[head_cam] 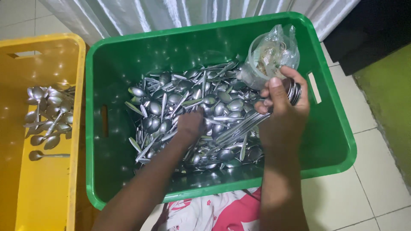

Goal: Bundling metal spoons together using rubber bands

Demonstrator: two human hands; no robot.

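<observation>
The left hand [189, 125] digs, half closed, into shiny steel spoons [171, 102] inside the green plastic crate [329, 141]; the right hand [282, 111] grips a spoon bundle [244, 126] above them

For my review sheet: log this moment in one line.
left hand: in spoon pile | right hand: holds spoon bunch | green crate | yellow crate: some spoons

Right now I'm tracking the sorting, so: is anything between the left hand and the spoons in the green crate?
Nothing visible. The left hand lies directly on the spoon pile inside the green crate. The right hand holds a spoon bunch off to the side.
</observation>
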